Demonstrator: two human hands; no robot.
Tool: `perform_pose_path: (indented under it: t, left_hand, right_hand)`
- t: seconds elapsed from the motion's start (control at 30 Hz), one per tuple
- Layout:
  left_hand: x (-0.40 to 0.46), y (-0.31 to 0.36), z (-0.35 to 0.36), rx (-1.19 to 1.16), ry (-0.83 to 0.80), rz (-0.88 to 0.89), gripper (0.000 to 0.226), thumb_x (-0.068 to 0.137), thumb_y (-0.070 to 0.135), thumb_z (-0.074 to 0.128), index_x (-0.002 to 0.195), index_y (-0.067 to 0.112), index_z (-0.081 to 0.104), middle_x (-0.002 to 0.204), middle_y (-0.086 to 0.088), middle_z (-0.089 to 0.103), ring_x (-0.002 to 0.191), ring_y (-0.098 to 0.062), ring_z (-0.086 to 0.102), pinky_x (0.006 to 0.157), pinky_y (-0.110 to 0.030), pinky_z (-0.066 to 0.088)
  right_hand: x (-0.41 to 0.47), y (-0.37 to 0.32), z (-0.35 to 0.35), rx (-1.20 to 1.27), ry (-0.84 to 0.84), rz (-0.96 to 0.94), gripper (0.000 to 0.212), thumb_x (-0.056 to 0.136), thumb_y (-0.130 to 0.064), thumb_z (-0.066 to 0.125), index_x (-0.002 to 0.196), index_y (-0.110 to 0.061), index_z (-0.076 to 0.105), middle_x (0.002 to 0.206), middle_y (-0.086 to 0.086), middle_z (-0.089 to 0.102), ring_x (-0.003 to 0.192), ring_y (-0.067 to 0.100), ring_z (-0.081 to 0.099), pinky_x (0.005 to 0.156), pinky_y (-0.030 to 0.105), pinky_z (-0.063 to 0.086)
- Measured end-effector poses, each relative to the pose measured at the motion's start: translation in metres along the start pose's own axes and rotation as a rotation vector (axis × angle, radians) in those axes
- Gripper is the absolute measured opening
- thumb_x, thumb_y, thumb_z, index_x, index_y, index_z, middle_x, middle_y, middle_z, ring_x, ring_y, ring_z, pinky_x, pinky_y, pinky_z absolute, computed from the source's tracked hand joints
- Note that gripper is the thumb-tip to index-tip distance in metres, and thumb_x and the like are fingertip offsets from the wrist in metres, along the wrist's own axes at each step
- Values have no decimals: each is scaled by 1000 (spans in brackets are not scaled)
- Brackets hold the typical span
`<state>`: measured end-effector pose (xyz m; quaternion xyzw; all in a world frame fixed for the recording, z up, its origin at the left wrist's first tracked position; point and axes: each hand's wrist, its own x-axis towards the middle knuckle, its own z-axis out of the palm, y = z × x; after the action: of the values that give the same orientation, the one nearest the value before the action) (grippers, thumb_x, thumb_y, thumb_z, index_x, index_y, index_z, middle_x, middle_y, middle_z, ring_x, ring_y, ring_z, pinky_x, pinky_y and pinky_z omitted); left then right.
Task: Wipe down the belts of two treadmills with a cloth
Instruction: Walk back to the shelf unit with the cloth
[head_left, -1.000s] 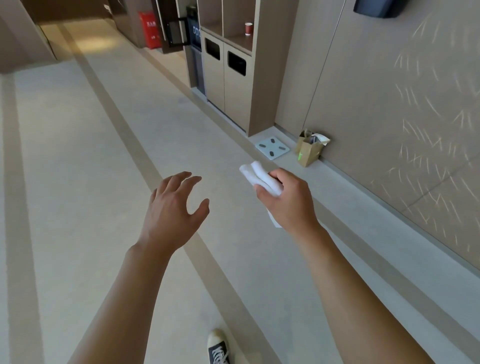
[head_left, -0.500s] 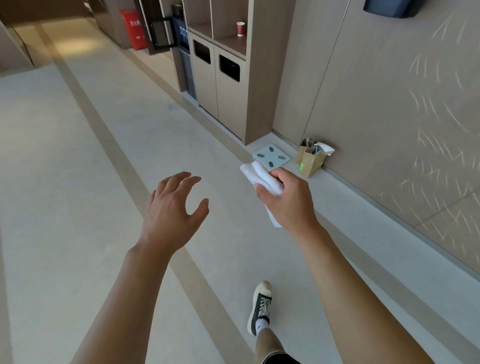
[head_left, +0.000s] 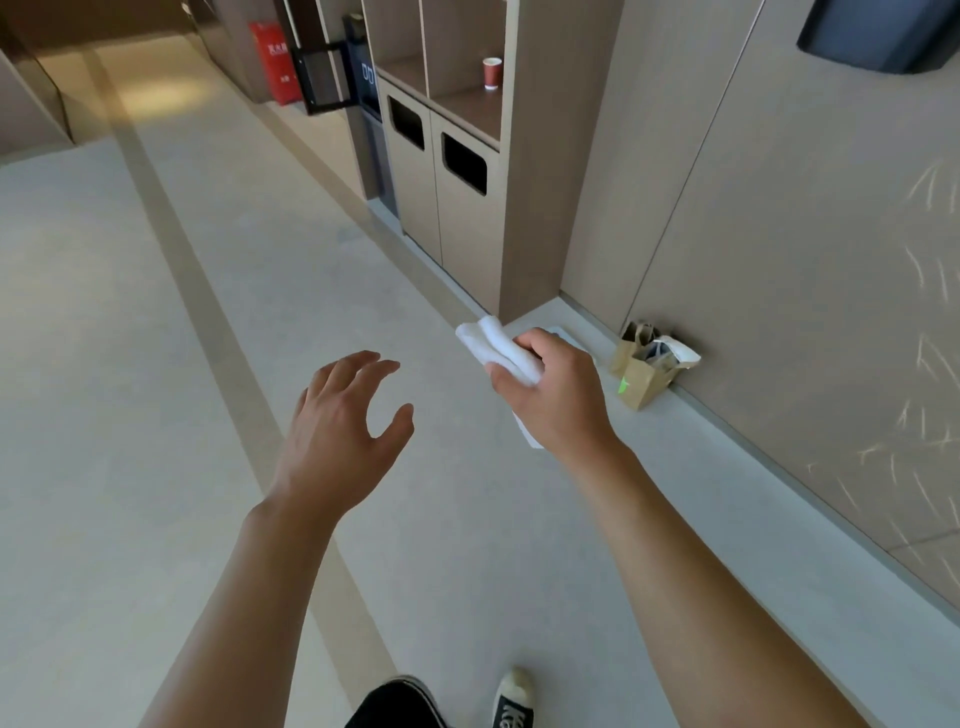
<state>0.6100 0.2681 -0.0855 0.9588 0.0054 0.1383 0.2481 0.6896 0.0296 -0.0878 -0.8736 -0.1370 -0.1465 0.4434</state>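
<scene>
Above the pale grey floor (head_left: 130, 364), the right hand (head_left: 558, 395) grips a folded white terry cloth (head_left: 498, 348), its soft rolled end jutting past the thumb and a loose corner hanging below the palm. The left hand (head_left: 337, 436) hovers just beside it, holding nothing, fingers spread and loosely curved. Against the smooth wood-panelled wall (head_left: 805, 260) stands a creased brown paper bag (head_left: 647, 371). A wood-veneer bin cabinet (head_left: 467, 208) with two dark rounded slots carries a red paper cup (head_left: 492, 73) in its recess.
</scene>
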Motion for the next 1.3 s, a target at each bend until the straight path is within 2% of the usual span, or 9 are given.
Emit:
perform_pose_path:
  t: [0.23,0.4,0.67,0.8,0.9,1.03,1.3]
  left_hand:
    - [124,-42,31,-9,-11,5,60,91,57,48,140,24,61,147,2,57,138,-26,47,110,-50,46]
    - [232,-92,50,-30,-3,39,59,92,54,50,140,23,61,147,1,57,138,-26,48,110,-48,46]
    - [405,-167,50,-21,-39,83,60,93,56,48,141,22,61,145,1,58,138,-27,48,109,-49,47]
    - [474,-178,57,-26,-53,100,59,93,54,49,141,23,60,147,0,57,138,-26,48,111,-49,46]
    - [520,-184,74,-31,-69,106,59,93,55,48,141,23,60,147,2,57,139,-26,47,111,-50,46]
    - [584,-190,102,-26,-85,98,58,94,55,49,142,24,59,147,3,57,139,-25,47,111,-50,47]
    - [733,-170,146,20,-75,70,57,94,54,49,142,24,59,146,3,57,138,-24,47,111,-51,47]
  right_hand:
    - [109,37,52,-9,2,23,26,85,-36,72,79,-16,55,68,-2,55,66,20,52,56,37,43]
    - [202,57,102,-46,13,46,25,85,-36,73,77,-25,52,63,-8,49,60,14,47,52,27,36]
    - [361,62,182,-82,20,52,23,85,-37,73,82,-21,56,66,-8,51,64,19,50,55,37,42]
    - [422,74,200,-83,25,62,26,86,-33,73,79,-19,53,65,-7,46,60,17,43,54,39,41]
    - [467,95,209,-82,25,72,26,86,-36,71,78,-20,52,65,-4,55,61,19,48,53,41,45]
    - [530,130,222,-92,41,61,27,86,-34,73,79,-17,54,63,-5,50,59,20,47,52,41,44]
    - [675,209,229,-53,1,62,25,87,-37,73,83,-18,56,70,-3,55,64,22,53,55,42,48]
